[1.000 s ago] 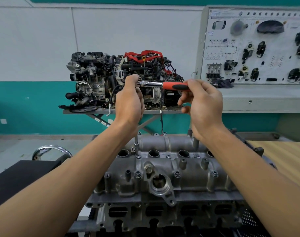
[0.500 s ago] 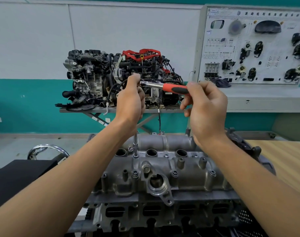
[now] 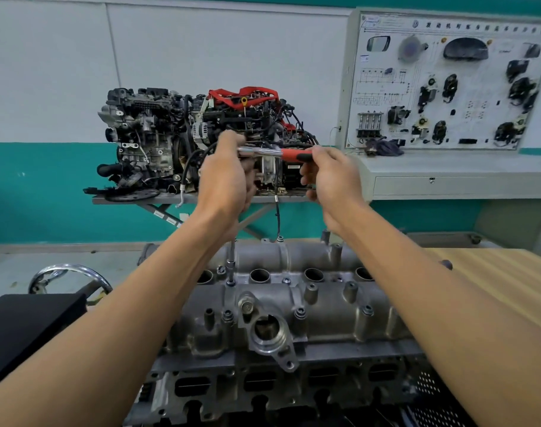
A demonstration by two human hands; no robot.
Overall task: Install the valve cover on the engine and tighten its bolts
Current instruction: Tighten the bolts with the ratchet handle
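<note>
A grey metal valve cover lies on the engine in front of me, with several bolts along it. A ratchet wrench with a red and black handle is held level above it. Its long extension bar runs straight down onto a bolt near the cover's left middle. My left hand grips the ratchet head and the top of the extension. My right hand holds the red handle end.
A complete engine sits on a stand against the far wall. A training panel with car parts hangs at the right over a grey bench. A wooden table lies to the right, a black surface and a chrome wheel to the left.
The ratchet handle has swung slightly with my right hand, which has moved a little lower and nearer my left. The extension stays on the same bolt.
</note>
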